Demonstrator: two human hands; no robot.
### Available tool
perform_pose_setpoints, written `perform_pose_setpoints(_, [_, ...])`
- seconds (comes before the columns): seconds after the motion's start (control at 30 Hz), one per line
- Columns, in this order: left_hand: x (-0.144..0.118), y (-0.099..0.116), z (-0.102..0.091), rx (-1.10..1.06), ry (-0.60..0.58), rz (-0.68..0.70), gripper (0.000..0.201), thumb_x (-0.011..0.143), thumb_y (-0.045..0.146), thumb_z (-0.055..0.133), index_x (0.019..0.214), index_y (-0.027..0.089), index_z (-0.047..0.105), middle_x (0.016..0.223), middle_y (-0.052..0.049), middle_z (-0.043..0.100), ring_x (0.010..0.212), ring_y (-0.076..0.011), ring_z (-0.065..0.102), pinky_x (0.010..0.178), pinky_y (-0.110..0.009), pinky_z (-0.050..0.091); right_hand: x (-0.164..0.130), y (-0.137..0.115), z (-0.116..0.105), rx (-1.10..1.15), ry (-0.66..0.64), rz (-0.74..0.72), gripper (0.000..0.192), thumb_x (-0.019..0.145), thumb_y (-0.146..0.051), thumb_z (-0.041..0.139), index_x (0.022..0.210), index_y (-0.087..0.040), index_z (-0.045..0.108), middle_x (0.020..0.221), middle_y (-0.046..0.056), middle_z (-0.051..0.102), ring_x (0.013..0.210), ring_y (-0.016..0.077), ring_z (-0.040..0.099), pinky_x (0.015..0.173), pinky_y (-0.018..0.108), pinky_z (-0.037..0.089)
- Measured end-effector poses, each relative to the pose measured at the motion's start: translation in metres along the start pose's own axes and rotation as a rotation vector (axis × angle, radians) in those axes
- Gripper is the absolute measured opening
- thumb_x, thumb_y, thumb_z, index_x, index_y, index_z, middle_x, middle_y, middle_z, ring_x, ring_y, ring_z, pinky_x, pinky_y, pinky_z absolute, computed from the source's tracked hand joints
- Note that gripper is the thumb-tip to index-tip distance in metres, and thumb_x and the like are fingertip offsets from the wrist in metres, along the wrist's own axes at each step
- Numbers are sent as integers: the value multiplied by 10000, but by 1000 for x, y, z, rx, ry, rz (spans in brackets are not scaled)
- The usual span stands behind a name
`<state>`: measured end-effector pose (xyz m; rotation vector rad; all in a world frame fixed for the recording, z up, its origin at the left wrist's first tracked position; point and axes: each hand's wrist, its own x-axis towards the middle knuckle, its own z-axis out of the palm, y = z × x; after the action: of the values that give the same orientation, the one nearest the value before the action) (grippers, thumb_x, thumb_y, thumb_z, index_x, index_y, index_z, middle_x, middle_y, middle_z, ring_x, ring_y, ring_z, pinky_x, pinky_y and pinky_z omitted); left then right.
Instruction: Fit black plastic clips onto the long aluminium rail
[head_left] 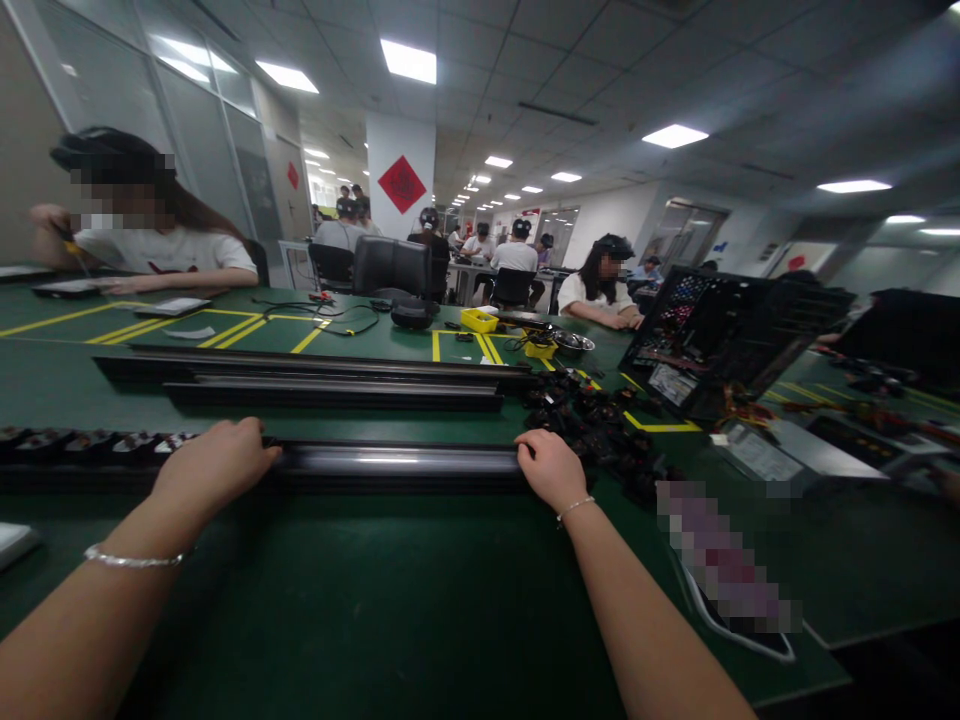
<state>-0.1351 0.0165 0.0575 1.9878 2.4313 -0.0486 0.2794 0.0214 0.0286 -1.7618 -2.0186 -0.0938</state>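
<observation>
A long black rail [397, 466] with a shiny top lies across the green table [375, 600] in front of me. My left hand [214, 465] is closed over the rail near its left part. My right hand [551, 468] grips the rail's right end. Both wrists wear thin bracelets. Left of my left hand, the rail carries a row of small dark sockets [90, 445]. A heap of small black parts [592, 420] lies just right of my right hand.
Two more long black rails [330, 380] lie farther back. An open computer case [720, 340] stands at the right, with a yellow tray [478, 320] and metal bowl [574, 344] behind. A person in a white shirt [150, 250] works at the far left; others sit beyond.
</observation>
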Motion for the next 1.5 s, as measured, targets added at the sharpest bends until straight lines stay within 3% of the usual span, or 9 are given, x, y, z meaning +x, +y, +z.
perform_pose_setpoints(1.07, [-8, 23, 5, -61, 65, 81, 526, 779, 507, 371, 1078, 108, 540, 1006, -204, 589, 942, -327, 575, 733, -399, 435, 1, 2, 2, -4, 2, -3, 253, 827, -228, 420, 874, -225, 669, 982, 12, 661, 944, 177, 550, 834, 280, 393])
perform_pose_setpoints(1.5, [-13, 36, 8, -95, 113, 175, 505, 776, 534, 378, 944, 131, 631, 917, -173, 615, 855, -310, 598, 681, -386, 451, 1, 0, -1, -13, -37, 24, 269, 833, -234, 408, 907, -218, 666, 1012, 12, 651, 977, 161, 532, 863, 254, 367])
